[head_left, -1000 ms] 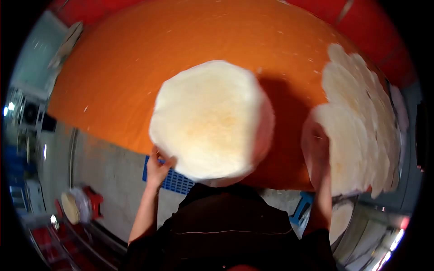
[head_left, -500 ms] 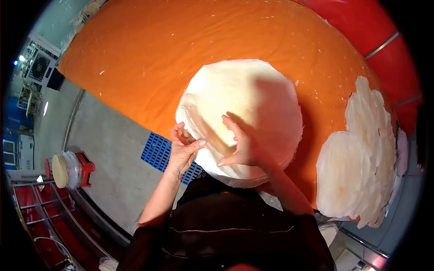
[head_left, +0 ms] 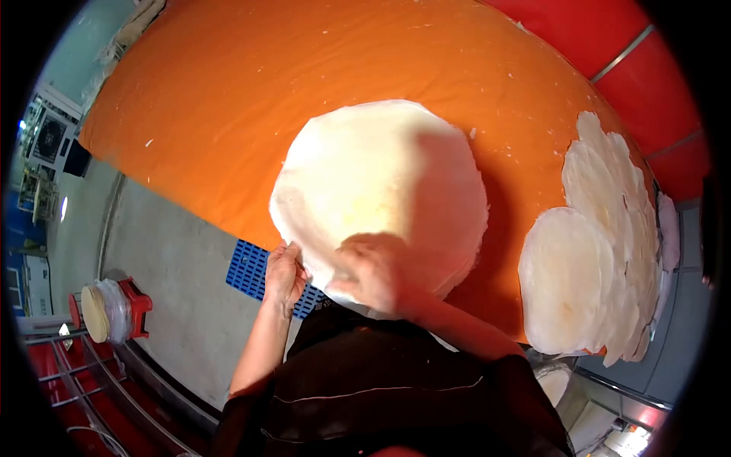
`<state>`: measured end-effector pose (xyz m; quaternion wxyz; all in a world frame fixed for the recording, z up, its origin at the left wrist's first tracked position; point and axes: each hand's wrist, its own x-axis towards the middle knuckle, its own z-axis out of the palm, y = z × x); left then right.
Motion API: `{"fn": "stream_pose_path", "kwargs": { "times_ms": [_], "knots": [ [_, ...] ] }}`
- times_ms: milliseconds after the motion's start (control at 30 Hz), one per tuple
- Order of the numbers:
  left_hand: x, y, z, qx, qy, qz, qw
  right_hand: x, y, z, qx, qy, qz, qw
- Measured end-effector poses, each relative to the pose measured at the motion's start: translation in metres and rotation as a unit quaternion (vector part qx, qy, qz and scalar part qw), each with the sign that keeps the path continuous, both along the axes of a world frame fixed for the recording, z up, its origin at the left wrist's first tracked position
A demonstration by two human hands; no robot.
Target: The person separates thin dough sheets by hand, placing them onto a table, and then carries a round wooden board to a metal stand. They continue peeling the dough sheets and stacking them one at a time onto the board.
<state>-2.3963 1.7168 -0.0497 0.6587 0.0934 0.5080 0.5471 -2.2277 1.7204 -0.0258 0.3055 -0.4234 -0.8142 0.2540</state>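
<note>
A thick pile of large, thin, round pale sheets, like flat dough rounds, (head_left: 358, 167) lies in front of me on an orange cloth. My left hand (head_left: 285, 276) is closed, pinching the rim of the top sheet at the pile's near left side. Bent over the near part of the pile is my right hand (head_left: 371, 274), close to that same edge; motion blurs its fingers, and whether they grip the sheet cannot be seen. A dark shadow covers the pile's right half.
More pale rounds (head_left: 567, 282) overlap in a spread at the right of the orange-covered table (head_left: 213, 114). A blue slotted plastic crate (head_left: 249, 266) sits below the table edge. A red stool (head_left: 137, 305) with wrapped rounds stands at the left on the grey floor.
My left hand has gone from loosely curled beside the rim to pinching it. The right hand has moved lower, toward the near edge. The whole view has shifted slightly.
</note>
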Motion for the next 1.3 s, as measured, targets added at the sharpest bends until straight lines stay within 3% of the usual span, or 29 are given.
{"fn": "stream_pose_path", "kwargs": {
  "times_ms": [33,67,100,167,200,233,300,333,433,467,500,567,600,633,667,733,767,800,867,933,1000,1100,1133,1167,1233,1267,1300],
  "knots": [
    [0.003,0.000,0.004,0.005,-0.001,-0.008,1.000,0.001,-0.003,0.004,0.067,-0.036,0.019,0.997],
    [0.003,0.000,0.007,0.010,0.000,-0.012,1.000,0.004,-0.006,-0.006,-0.002,-0.077,0.032,0.997],
    [0.003,0.000,0.010,0.014,0.002,-0.013,1.000,0.010,-0.002,-0.010,-0.124,0.003,-0.008,0.992],
    [0.004,0.001,0.014,0.029,-0.061,-0.002,0.998,0.022,0.014,-0.008,-0.367,0.154,-0.078,0.914],
    [0.006,-0.001,0.018,0.060,-0.104,-0.023,0.992,0.030,0.024,0.004,-0.340,0.111,-0.107,0.928],
    [0.008,-0.003,0.021,0.092,-0.146,-0.044,0.984,0.031,0.021,0.009,-0.278,0.081,-0.058,0.956],
    [0.018,-0.008,0.020,0.121,-0.041,-0.053,0.990,0.034,0.013,0.012,-0.144,0.025,0.041,0.988],
    [0.022,-0.010,0.019,0.126,-0.030,-0.044,0.991,0.034,0.011,0.007,-0.024,-0.003,0.056,0.998],
    [0.039,-0.014,0.024,0.104,0.096,-0.037,0.989,0.042,0.023,0.009,-0.376,0.020,0.018,0.926],
    [0.044,-0.014,0.021,0.083,0.130,-0.032,0.987,0.046,0.031,-0.002,-0.366,0.091,0.024,0.926],
    [0.047,-0.015,0.016,0.063,0.164,-0.028,0.984,0.049,0.035,-0.007,-0.309,0.030,0.040,0.950],
    [0.050,-0.017,0.009,0.057,0.209,-0.002,0.976,0.043,0.022,-0.008,-0.256,0.018,0.020,0.966],
    [0.051,-0.018,0.006,0.074,0.220,0.020,0.972,0.035,0.012,-0.017,-0.180,-0.010,0.037,0.983],
    [0.055,-0.016,0.000,0.094,0.229,0.037,0.968,0.025,0.002,-0.021,-0.032,-0.094,0.063,0.993],
    [0.043,-0.022,-0.025,0.121,0.268,0.031,0.955,0.023,-0.001,-0.018,0.021,-0.125,0.080,0.989],
    [0.040,-0.026,-0.023,0.107,0.181,0.037,0.977,0.023,0.013,0.001,-0.050,-0.159,0.138,0.976],
    [0.037,-0.027,-0.018,0.055,0.130,0.045,0.989,0.027,0.030,0.018,-0.104,-0.155,0.163,0.969],
    [0.038,-0.027,-0.019,0.044,0.113,0.044,0.992,0.033,0.050,0.024,-0.105,-0.082,0.138,0.982],
    [0.033,-0.028,-0.024,0.027,0.110,0.041,0.993,0.050,0.107,-0.016,-0.194,0.129,0.138,0.963],
    [0.020,-0.031,-0.039,0.046,0.101,0.039,0.993,0.106,0.206,-0.009,-0.149,0.150,0.147,0.966],
    [0.020,-0.030,-0.036,0.048,0.117,0.048,0.991,0.192,0.301,0.025,-0.042,0.145,0.092,0.984],
    [0.026,-0.030,-0.028,0.034,0.198,0.055,0.978,0.336,0.300,0.120,0.041,0.211,-0.129,0.968],
    [0.031,-0.030,-0.025,0.020,0.236,0.055,0.970,0.371,0.279,0.158,-0.029,0.214,-0.212,0.953],
    [0.034,-0.031,-0.029,0.017,0.304,0.094,0.948,0.422,0.288,0.163,-0.051,0.219,-0.366,0.903],
    [0.033,-0.035,-0.040,0.011,0.434,0.172,0.884,0.494,0.270,0.164,0.042,0.184,-0.500,0.845],
    [0.033,-0.036,-0.040,-0.046,0.447,0.168,0.878,0.554,0.275,0.135,0.075,0.215,-0.510,0.830],
    [0.037,-0.037,-0.035,-0.067,0.418,0.134,0.896,0.622,0.277,0.095,0.080,0.131,-0.554,0.818]
  ]
}}
